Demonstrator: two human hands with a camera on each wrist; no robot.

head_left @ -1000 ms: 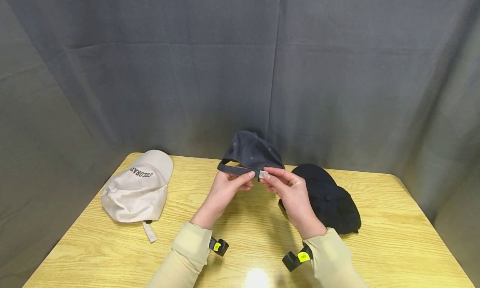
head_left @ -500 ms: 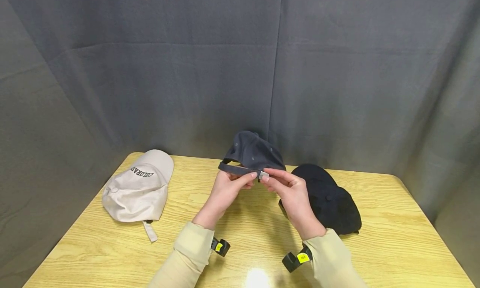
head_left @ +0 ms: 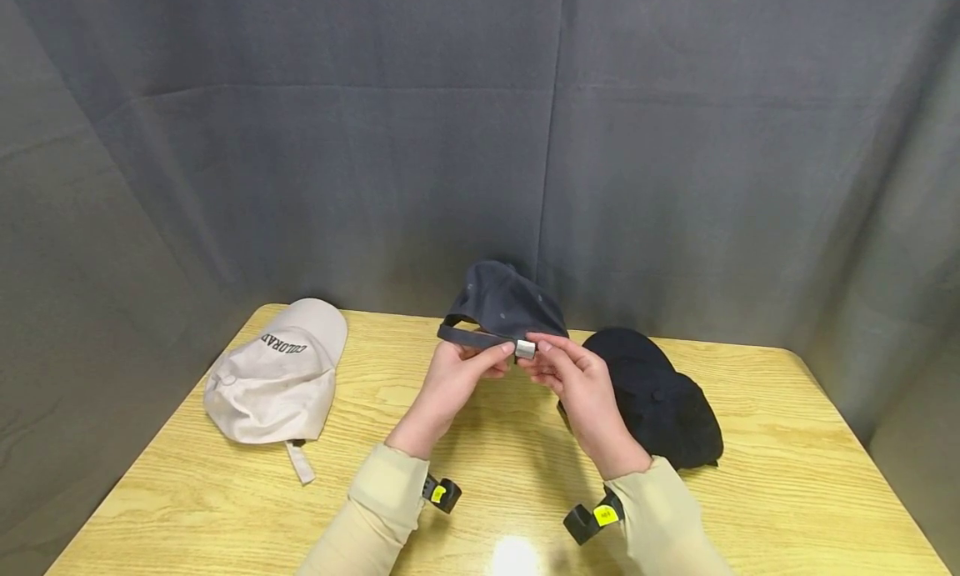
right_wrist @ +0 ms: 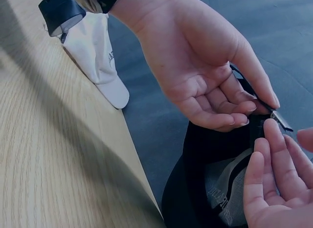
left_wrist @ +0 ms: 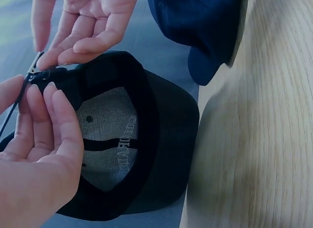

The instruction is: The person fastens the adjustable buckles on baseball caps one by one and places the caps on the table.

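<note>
- From my seat I see a grey curtain [head_left: 337, 184] behind and at the sides, perhaps hung to keep the backdrop plain
- The surface [head_left: 787, 443] has one cap lying at each side, which leaves the middle for both hands
- The black cap [head_left: 667, 409] lies on the right, partly behind the right hand [head_left: 588, 384] in the head view; the beige cap [head_left: 270, 393] lies well apart from the left hand [head_left: 446, 384]
- The navy cap [head_left: 510, 305] is held at the far middle, its back turned to the person, I think for easy reach
- The left hand pinches the strap [head_left: 472, 338], thumb on top, probably to steady it
- The right hand makes a narrow pinch at the buckle [head_left: 526, 348], likely for fine control; I cannot tell if it is fastened
</note>
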